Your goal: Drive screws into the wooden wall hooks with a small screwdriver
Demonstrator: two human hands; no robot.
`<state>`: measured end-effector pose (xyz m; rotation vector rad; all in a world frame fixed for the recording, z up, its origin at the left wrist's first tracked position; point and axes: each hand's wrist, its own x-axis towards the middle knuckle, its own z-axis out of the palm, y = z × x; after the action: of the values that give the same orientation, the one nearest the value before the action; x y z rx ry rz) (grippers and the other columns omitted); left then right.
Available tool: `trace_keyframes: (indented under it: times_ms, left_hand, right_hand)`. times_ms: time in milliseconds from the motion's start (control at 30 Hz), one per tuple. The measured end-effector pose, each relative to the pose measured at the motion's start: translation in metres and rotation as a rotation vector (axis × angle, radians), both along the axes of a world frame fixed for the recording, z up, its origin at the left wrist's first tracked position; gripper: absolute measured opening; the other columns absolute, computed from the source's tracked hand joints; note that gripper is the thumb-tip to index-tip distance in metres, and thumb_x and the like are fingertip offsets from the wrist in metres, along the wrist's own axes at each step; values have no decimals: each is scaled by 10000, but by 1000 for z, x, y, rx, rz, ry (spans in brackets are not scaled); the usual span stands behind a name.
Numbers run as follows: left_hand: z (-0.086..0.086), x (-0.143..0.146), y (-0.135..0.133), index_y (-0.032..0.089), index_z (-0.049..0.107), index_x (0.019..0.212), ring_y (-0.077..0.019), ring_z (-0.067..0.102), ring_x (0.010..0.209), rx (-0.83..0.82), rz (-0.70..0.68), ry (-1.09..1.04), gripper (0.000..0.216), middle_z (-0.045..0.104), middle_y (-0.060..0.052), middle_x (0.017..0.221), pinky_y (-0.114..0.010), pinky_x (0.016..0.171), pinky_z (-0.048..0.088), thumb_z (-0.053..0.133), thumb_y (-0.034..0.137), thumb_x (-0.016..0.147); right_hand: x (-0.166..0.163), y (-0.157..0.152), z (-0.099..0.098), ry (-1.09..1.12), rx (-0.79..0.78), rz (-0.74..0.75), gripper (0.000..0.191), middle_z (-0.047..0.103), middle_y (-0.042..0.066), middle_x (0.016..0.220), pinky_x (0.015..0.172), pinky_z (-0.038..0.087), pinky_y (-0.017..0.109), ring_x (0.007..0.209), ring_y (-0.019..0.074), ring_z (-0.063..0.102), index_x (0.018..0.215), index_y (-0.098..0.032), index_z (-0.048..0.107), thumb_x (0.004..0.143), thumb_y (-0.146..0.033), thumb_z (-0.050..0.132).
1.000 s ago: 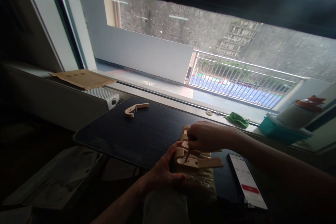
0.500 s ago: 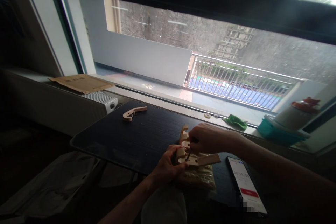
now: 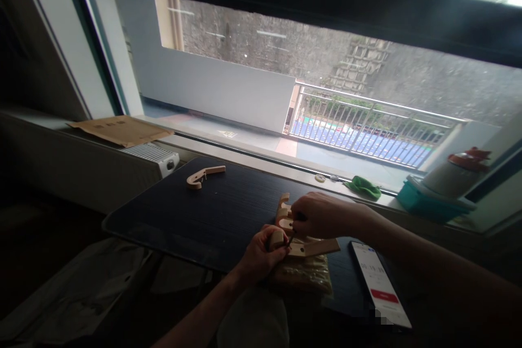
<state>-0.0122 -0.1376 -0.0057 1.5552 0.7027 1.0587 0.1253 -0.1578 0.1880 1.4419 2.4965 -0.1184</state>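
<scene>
My left hand [image 3: 256, 254] is closed around the curved end of a pale wooden hook [image 3: 322, 247], its thumb and fingertips beside a drilled hole. In my right fist [image 3: 318, 213] is a screwdriver [image 3: 291, 237]; only its thin dark shaft shows, slanting down to the wood by my left fingertips. Whether a screw sits at the tip is hidden. Beneath the hook lies a bundle in clear, yellowish plastic wrap [image 3: 304, 274]. More curved wooden pieces [image 3: 283, 209] stand just beyond my hands. Another wooden hook [image 3: 204, 175], with small screws sticking out, rests farther off on the dark table [image 3: 171, 217].
A phone [image 3: 379, 283] showing a timer lies right of the bundle, under my right forearm. Along the windowsill are a green cloth [image 3: 362, 187], a teal box [image 3: 424, 201] and a grey container with an orange top [image 3: 457, 174]. A brown envelope [image 3: 120, 130] lies at left.
My left fingertips have closed in around the screwdriver's tip, covering the spot on the hook where it meets the wood. The whole view has shifted slightly.
</scene>
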Motion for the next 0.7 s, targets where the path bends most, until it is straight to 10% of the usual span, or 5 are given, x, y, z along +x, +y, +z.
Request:
trace_keyframes:
  times_ms: [700]
  left_hand:
    - [7, -2, 4, 155, 630, 769, -141, 533, 764, 24, -31, 60, 127, 537, -16, 832, -235, 703, 446, 680, 243, 693]
  right_hand:
    - [10, -3, 8, 29, -26, -97, 277, 656, 31, 794, 518, 313, 233, 635, 128, 537, 947, -214, 655, 810, -393, 494]
